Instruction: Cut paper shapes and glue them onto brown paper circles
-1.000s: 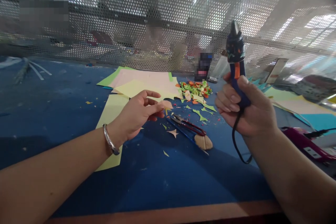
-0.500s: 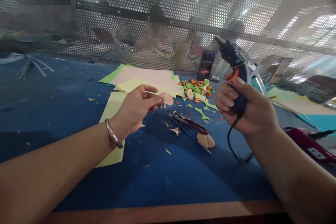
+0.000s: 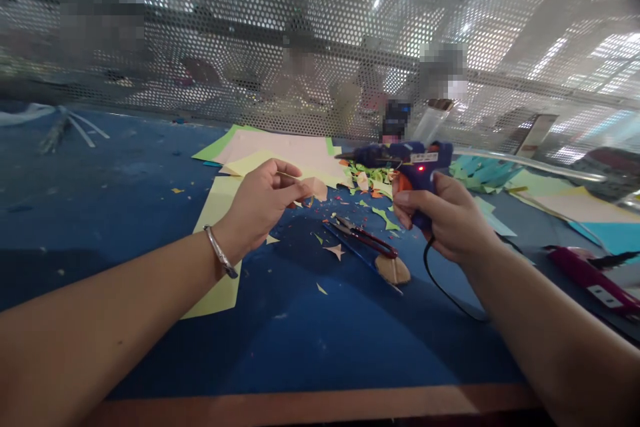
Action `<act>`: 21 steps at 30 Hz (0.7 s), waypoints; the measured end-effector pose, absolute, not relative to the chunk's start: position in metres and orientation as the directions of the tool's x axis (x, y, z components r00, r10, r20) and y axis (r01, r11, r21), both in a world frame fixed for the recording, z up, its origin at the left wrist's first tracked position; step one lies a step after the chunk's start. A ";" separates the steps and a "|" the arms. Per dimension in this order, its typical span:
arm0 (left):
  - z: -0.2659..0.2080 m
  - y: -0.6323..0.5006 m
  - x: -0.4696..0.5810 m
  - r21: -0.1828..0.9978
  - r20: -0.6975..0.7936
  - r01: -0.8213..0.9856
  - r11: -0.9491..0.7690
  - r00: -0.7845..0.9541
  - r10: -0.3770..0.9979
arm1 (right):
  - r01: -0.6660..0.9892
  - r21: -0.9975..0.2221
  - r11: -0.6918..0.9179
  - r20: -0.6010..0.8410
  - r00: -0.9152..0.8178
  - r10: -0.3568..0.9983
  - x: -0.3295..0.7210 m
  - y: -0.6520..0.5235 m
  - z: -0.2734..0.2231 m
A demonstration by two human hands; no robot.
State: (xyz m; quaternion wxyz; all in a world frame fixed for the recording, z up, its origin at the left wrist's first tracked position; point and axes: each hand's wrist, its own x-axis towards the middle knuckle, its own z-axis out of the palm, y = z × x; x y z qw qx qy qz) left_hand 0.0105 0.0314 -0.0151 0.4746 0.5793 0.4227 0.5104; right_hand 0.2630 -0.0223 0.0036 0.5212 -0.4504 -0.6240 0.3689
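Between thumb and fingers, my left hand (image 3: 270,197) pinches a small peach paper piece (image 3: 316,188) above the table. My right hand (image 3: 445,213) is wrapped round the handle of a dark blue glue gun (image 3: 400,157) with an orange trigger and a lit red light. Its nozzle points left, toward the paper piece but apart from it. A clear glue stick (image 3: 530,163) sticks out behind the gun. Below and between my hands lie dark red thread snips (image 3: 365,237) and a round tan piece (image 3: 393,269) on the blue table.
Sheets of pink, yellow and green paper (image 3: 285,145) lie behind my left hand. Green and orange paper scraps (image 3: 373,177) are heaped beyond the gun. A purple power strip (image 3: 595,280) sits at right. A perforated metal screen (image 3: 225,47) rises along the back edge.
My right hand has lowered the glue gun and tipped its nozzle from pointing up to nearly level, leftward. My left hand stays almost in place with the paper piece.
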 end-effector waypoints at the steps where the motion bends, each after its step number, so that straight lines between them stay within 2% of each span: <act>1: -0.015 0.031 0.010 0.980 0.195 0.008 -0.198 0.118 0.974 | 0.251 -0.914 0.320 0.314 -0.068 0.947 0.264 -0.022 0.002; 6: -0.017 0.031 0.010 0.966 0.240 0.055 -0.251 0.153 0.958 | 0.526 -0.796 0.299 0.289 -0.104 0.952 0.264 -0.021 -0.001; 10: -0.019 0.031 0.008 0.951 0.273 0.092 -0.294 0.192 0.943 | 0.685 -0.649 0.332 0.347 -0.123 0.930 0.264 -0.020 -0.003; 14: -0.019 0.031 0.007 0.950 0.256 0.125 -0.285 0.207 0.944 | 0.779 -0.530 0.334 0.378 -0.135 0.916 0.264 -0.018 -0.006; 21: -0.017 0.029 0.008 0.963 0.196 0.137 -0.232 0.235 0.952 | 0.861 -0.413 0.296 0.368 -0.140 0.919 0.258 -0.021 -0.004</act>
